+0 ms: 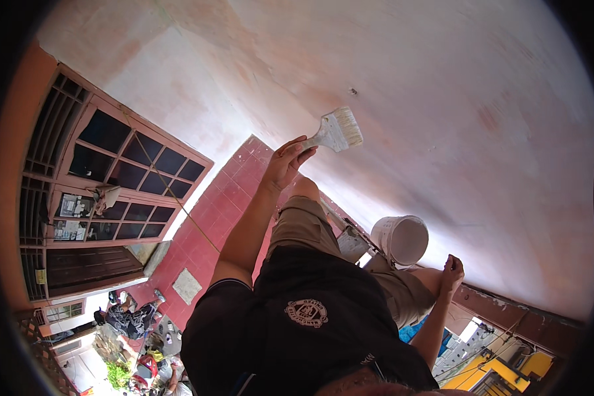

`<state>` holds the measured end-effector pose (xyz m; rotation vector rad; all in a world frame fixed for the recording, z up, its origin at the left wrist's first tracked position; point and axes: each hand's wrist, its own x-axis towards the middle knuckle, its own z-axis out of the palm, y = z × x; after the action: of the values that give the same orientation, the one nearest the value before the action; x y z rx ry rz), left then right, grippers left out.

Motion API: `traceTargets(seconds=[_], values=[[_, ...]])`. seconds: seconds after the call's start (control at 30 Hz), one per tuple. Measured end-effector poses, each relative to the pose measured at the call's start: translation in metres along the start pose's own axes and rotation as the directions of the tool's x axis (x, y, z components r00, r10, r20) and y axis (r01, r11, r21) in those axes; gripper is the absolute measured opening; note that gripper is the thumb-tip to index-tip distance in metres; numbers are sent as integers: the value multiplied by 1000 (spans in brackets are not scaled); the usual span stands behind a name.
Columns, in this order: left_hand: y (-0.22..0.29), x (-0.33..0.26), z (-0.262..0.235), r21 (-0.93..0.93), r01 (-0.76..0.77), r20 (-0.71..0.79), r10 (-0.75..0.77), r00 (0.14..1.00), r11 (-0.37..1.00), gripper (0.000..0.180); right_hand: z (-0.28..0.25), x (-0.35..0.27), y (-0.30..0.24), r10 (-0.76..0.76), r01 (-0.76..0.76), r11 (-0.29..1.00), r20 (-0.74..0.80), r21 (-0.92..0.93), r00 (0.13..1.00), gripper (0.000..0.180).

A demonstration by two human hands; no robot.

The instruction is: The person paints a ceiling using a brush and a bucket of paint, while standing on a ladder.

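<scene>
My left hand (285,165) is closed around the handle of a wide flat paintbrush (333,132). Whitish paint coats the brush, and its pale bristles point toward the patchy white and pinkish wall (442,99). From this view I cannot tell whether the bristles touch the wall. My right hand (452,274) is lower on the right, its fingers curled together near the wall's lower edge; whatever they hold, if anything, is hidden. Between my legs and the wall is a white bucket (383,231), tilted with its round mouth toward the right. Its contents cannot be made out.
Red floor tiles (221,198) lie far below on the left, beside a pink-framed window (138,155). A thin cord (195,224) crosses the view there. People and plants (119,373) are at the lower left. A yellow structure (501,376) stands at the lower right.
</scene>
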<state>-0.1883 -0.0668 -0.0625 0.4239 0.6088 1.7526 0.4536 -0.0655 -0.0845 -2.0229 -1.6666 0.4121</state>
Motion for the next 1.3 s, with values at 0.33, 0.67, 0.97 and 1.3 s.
traceTargets(seconds=[0.33, 0.67, 0.97, 1.3], values=[[58, 57, -32, 149, -235, -94, 250, 964, 961, 35, 2, -1, -2, -47, 48, 997, 29, -68, 998, 20], [67, 93, -44, 4, -296, -77, 295, 952, 955, 37, 5, 0, 1, -43, 46, 996, 41, -79, 998, 20], [103, 94, -47, 568, 5, -239, 160, 958, 823, 38, 3, -1, -13, -53, 56, 994, 36, -91, 998, 19], [139, 112, -20, 991, 44, -2, 306, 952, -129, 39, 1, -3, -15, -49, 53, 988, 33, -143, 998, 20]])
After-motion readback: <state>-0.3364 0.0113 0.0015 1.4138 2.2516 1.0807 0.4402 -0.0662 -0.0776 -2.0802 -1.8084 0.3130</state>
